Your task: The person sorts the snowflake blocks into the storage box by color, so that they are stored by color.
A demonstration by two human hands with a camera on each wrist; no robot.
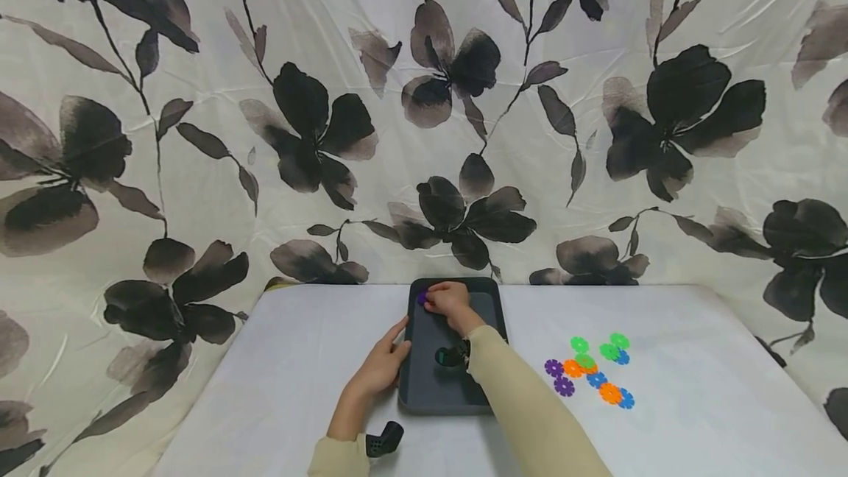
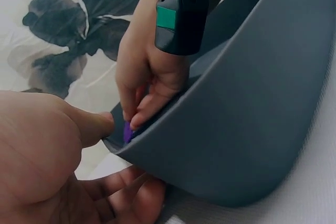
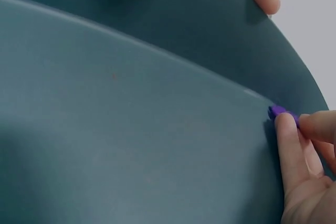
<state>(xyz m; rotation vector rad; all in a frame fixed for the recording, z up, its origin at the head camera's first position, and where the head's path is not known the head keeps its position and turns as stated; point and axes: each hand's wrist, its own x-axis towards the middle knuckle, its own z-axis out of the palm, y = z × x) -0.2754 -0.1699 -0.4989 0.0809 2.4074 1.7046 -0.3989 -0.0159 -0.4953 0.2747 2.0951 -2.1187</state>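
A dark grey tray (image 1: 430,374) lies on the white table. My right hand (image 1: 452,299) reaches inside it to the far left corner, where thumb and fingers pinch a small purple piece (image 3: 283,114); the fingers cover most of that piece. In the right wrist view it sits by the tray's inner wall, at the edge of the floor. My left hand (image 1: 383,365) holds the tray's left side. In the left wrist view, the thumb (image 2: 97,125) lies at the rim and the other fingers (image 2: 131,192) curl below it, against the outside.
To the right of the tray, several flat notched discs lie loosely grouped: purple (image 1: 564,386), orange (image 1: 610,393), blue (image 1: 597,379) and green (image 1: 579,345). Some overlap. Behind the table hangs a floral cloth (image 1: 397,168). Each wrist wears a black camera (image 1: 386,439).
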